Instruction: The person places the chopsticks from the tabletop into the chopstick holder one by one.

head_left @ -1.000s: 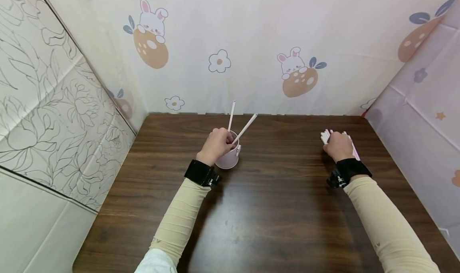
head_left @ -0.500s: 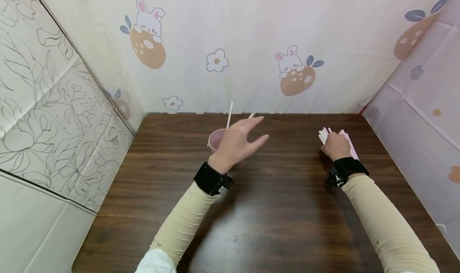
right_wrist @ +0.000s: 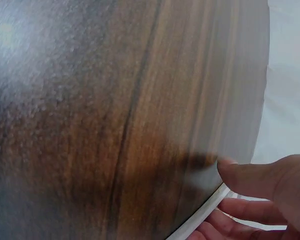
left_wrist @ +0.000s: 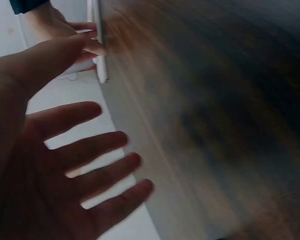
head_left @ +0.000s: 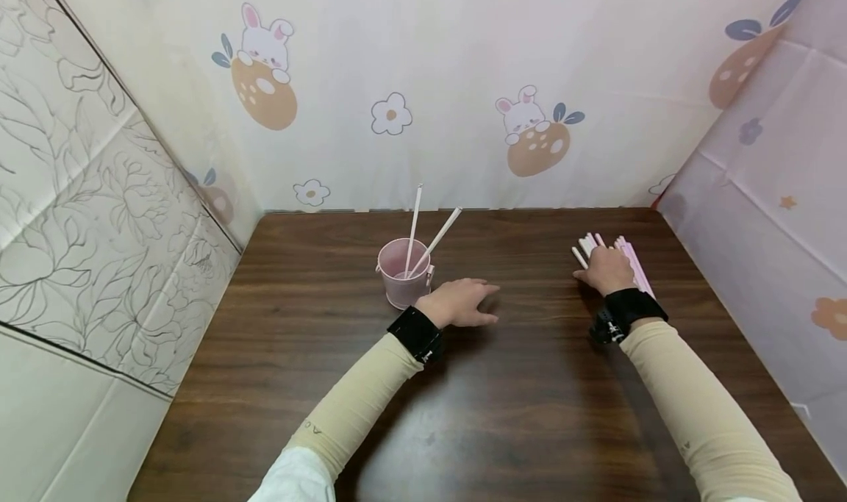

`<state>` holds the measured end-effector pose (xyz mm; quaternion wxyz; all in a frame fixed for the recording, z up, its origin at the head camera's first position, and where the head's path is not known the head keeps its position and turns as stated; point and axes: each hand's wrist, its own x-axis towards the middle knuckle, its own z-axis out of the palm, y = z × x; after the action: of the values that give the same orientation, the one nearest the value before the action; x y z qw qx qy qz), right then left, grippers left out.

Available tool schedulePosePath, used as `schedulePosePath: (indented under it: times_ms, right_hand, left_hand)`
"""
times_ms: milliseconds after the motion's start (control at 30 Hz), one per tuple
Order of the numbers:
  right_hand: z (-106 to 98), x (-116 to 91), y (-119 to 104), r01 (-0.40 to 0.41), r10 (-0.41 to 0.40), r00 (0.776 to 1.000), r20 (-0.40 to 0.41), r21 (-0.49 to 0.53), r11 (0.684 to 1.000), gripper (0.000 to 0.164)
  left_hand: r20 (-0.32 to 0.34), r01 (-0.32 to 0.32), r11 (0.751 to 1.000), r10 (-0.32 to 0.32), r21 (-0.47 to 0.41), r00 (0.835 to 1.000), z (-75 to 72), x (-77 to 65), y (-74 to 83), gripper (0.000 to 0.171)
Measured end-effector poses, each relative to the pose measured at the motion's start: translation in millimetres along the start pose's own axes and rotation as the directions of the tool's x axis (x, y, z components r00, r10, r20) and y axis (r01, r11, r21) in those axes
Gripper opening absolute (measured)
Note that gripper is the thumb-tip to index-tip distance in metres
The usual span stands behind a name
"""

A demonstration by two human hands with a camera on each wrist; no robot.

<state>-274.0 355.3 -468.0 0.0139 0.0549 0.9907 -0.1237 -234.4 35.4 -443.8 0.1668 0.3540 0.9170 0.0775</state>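
Pink and just left of centre in the frame, the bucket [head_left: 397,293] holds two white sticks [head_left: 445,226], and your left hand [head_left: 462,303] has come away to its lower right, fingers spread, holding nothing. Your right hand [head_left: 607,268], right of centre, grips a white stick [right_wrist: 199,220] beside pink sticks [head_left: 637,268], so your left looks free for another.
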Motion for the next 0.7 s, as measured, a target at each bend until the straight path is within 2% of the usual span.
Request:
schedulePosePath:
  times_ms: [67, 133, 267, 400, 467, 533, 600, 700]
  right_hand:
    - [1.8, 0.0, 0.0, 0.014, -0.014, 1.0, 0.005, 0.005, 1.0, 0.035]
    - [3.7, -0.3, -0.1, 0.025, -0.025, 1.0, -0.005, 0.001, 1.0, 0.031]
    - [6.4, -0.5, -2.7, 0.024, -0.024, 0.999, -0.023, -0.003, 1.0, 0.022]
    - [3.2, -3.3, -12.8, 0.091, -0.09, 0.995, 0.045, -0.02, 0.996, 0.017]
    - [0.0, -6.2, -20.5, 0.143, -0.142, 0.986, 0.085, 0.003, 0.99, 0.02]
    - [-3.7, -9.9, -31.9, 0.174, -0.179, 0.978, 0.11, 0.055, 0.983, 0.021]
    - [-8.1, -13.9, -45.5, 0.178, -0.2, 0.971, 0.127, 0.164, 0.97, 0.02]
    - [-16.1, -21.6, -67.5, 0.152, -0.223, 0.962, 0.159, 0.368, 0.917, 0.022]
  left_hand:
    - [0.05, 0.021, 1.0, -0.021, 0.004, 0.999, 4.8, 0.7, -2.9, 0.067]
    - [0.059, 0.022, 1.0, -0.022, 0.001, 0.998, 6.8, 1.5, -4.9, 0.067]
    - [0.036, 0.008, 1.0, -0.008, -0.009, 0.999, 5.0, 1.7, -5.4, 0.063]
    - [0.011, 0.006, 1.0, -0.006, -0.014, 1.0, 3.6, 2.3, -4.5, 0.06]
    - [-0.003, 0.005, 1.0, -0.005, -0.013, 1.0, 4.1, 2.8, -4.1, 0.058]
    - [-0.015, 0.002, 1.0, -0.003, -0.013, 1.0, 5.2, 3.6, -4.0, 0.057]
    - [-0.029, 0.003, 1.0, -0.004, -0.025, 1.0, 6.1, 4.0, -3.8, 0.057]
    - [-0.052, -0.003, 0.998, 0.0, -0.059, 0.999, 6.6, 5.2, -3.9, 0.058]
